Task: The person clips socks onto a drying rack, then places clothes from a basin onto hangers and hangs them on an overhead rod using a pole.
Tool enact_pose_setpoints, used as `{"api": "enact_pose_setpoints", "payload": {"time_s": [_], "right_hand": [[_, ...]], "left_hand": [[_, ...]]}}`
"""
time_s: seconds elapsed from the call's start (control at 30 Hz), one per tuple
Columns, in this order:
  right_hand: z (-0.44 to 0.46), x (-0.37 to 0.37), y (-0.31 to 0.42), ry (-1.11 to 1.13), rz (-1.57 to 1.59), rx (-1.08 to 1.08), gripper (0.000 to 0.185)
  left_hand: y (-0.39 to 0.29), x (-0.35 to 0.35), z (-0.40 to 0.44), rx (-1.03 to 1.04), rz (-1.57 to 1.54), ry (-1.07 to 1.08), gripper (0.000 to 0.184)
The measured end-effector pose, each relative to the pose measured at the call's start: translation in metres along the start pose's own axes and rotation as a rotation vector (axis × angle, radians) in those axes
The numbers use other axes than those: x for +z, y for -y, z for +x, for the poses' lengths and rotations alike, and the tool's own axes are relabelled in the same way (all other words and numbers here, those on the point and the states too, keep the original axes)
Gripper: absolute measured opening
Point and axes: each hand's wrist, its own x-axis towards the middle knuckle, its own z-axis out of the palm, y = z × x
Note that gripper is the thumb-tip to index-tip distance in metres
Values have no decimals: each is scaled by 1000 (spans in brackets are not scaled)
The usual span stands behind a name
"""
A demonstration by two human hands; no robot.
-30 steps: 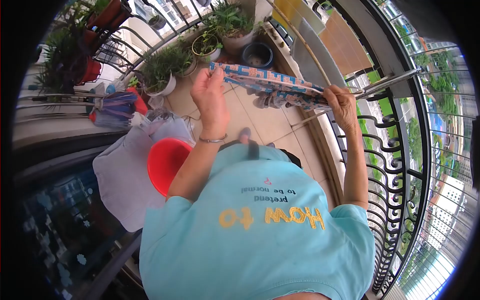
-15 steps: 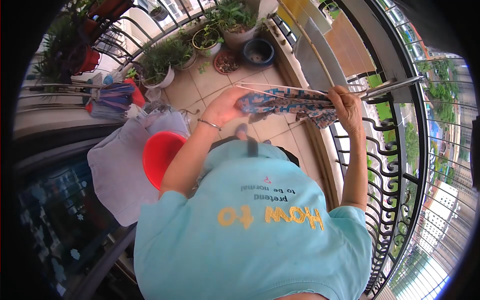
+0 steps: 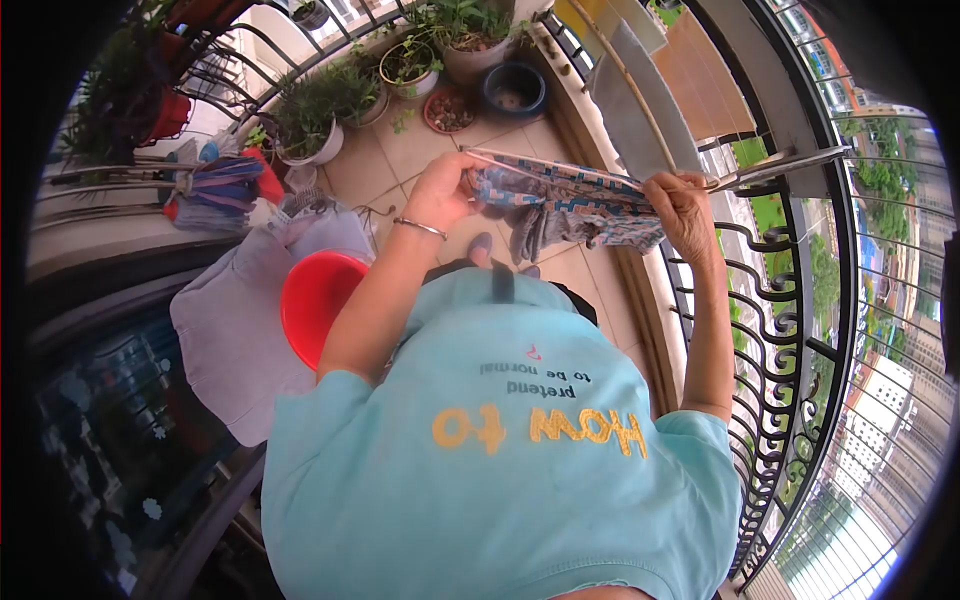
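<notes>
My left hand (image 3: 443,188), with a bangle on its wrist, grips the left end of a patterned cloth garment (image 3: 560,190) in blue, white and brownish tones. At the garment's right end, the fingers of my right hand (image 3: 683,212) are closed around the fabric. A thin pale strip or rod (image 3: 520,160) runs along the cloth's upper edge; I cannot tell which it is. Greyish folds of the garment hang between my hands, above the tiled floor. Just beyond my right hand are a long bamboo-like pole (image 3: 630,85) and a metal rail (image 3: 780,168).
A red bucket (image 3: 318,305) stands left of my left forearm, beside a grey cloth-covered surface (image 3: 225,330). Potted plants (image 3: 408,75) and a blue basin (image 3: 513,92) are ahead. Black railings (image 3: 765,340) line the right; mops (image 3: 225,190) lean at left. Grey cloth (image 3: 635,90) hangs at upper right.
My left hand has risen slightly with its end of the garment. The cloth is stretched straighter, and its grey folds hang more openly. My right hand has shifted slightly left.
</notes>
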Motion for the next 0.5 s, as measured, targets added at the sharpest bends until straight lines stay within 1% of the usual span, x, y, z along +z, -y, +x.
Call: {"api": "enact_pose_setpoints", "payload": {"time_s": [0.1,0.13,0.23,0.33,0.43,0.5], "right_hand": [[1,1,-1,-1,-2,-12,21],[2,0,0,15,-8,-16,21],[5,2,0,24,-10,-10,21],[8,3,3,23,-38,-28,22],[10,4,6,24,-55,-4,22],[11,6,7,21,-72,3,21]], "left_hand": [[-18,6,-1,-105,-144,-119,11],[-20,-1,7,-101,-129,-71,10],[-19,2,12,61,-41,-59,8],[-14,3,11,259,137,-134,7],[1,11,10,683,543,-429,11],[1,7,12,754,605,-442,11]]}}
